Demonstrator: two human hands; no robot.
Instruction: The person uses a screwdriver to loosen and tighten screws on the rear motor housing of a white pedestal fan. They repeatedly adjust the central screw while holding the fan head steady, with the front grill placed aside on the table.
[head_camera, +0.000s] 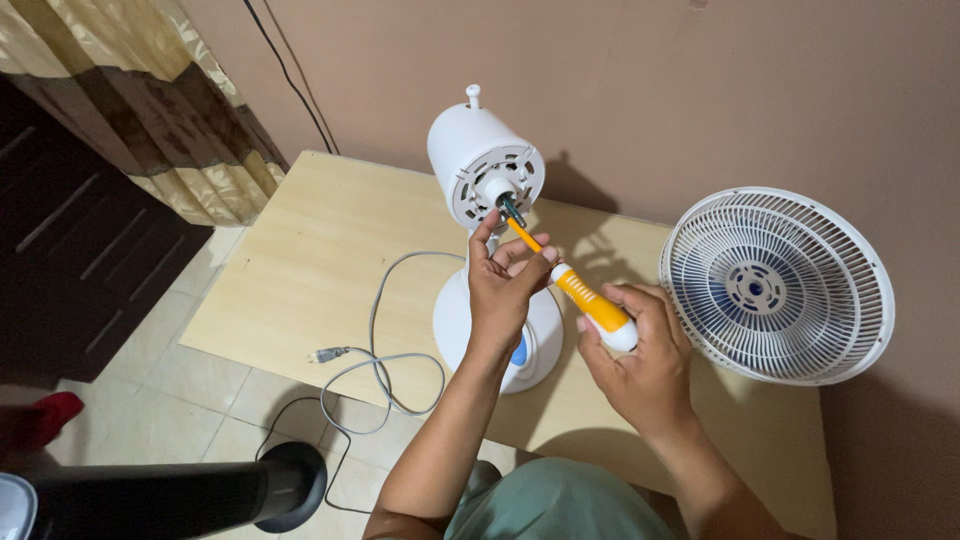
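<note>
Pale wooden tabletop (300, 260) stands against a plain brown wall, with a gold and brown striped curtain (150, 110) hanging past its far left corner and light floor tiles below. At the lower left of the view, off the table, a black cylindrical object (190, 495) lies across the floor. A grey power cord (385, 330) with its plug (328, 354) loops over the near left edge of the tabletop and runs to the round white fan base (545, 345) near the middle.

Above the base rises the white fan motor housing (483, 160), its vented front face tilted toward the camera, with the bare shaft in the centre. The left hand (505, 285) is partly closed, fingertips pinching the thin shank of the screwdriver (560, 275) just below the shaft. The screwdriver's long axis runs diagonally: its tip points up and left into the motor face, and its orange and white handle trails down and right. The right hand (640, 355) is curled around the white butt of that handle, over the near middle of the tabletop.

At the far right edge, a white fan grille (778, 285) leans upright against the wall, with blue blades showing through its ribs.
</note>
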